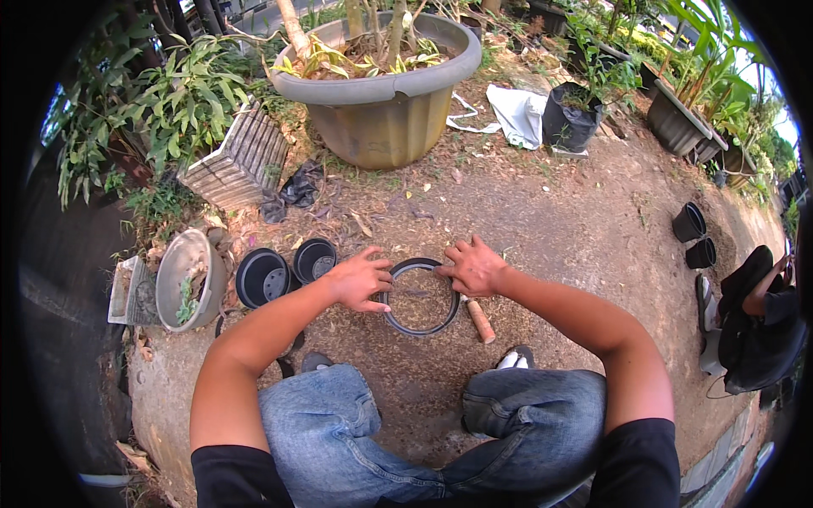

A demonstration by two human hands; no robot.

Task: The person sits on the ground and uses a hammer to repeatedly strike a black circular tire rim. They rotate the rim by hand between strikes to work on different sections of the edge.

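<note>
One black rim [417, 332], partly under fingers [447, 271]

Looked every bit an outdoor garden yard, and showed it plainly: huge round planter [377, 127], black plastic nursery pots [252, 274], leafy shrub [193, 97], dirt-strewn ground [576, 220]!

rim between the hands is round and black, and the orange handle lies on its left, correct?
Not quite: the handle lies on the right of the rim, as the head view shows. The rim is indeed round and black, between the left hand and right hand.
</note>
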